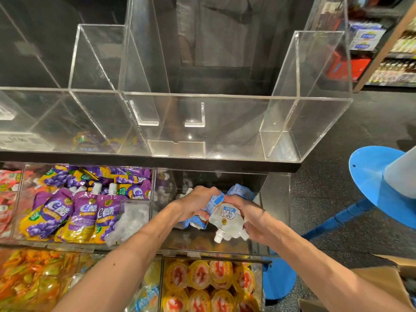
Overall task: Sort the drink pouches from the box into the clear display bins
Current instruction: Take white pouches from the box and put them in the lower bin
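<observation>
Both my hands hold a bunch of white-and-blue drink pouches point(225, 218) over the clear display bin point(276, 210) on the middle shelf, right of centre. My left hand point(193, 204) grips the bunch from the left, fingers curled over blue pouch backs. My right hand point(249, 218) grips from the right, around a white pouch whose cap points down towards me. The neighbouring bin point(24, 176) to the left holds several purple grape pouches point(67, 217). The cardboard box point(382, 280) shows at the lower right edge.
Tall clear acrylic bins point(202, 124) stand on the upper shelf. A red-pouch bin point(6, 199) is far left. The lower shelf holds orange jelly cups point(209, 284) and yellow snacks point(33, 278). A blue stool point(369, 176) and store shelving point(394, 52) stand to the right.
</observation>
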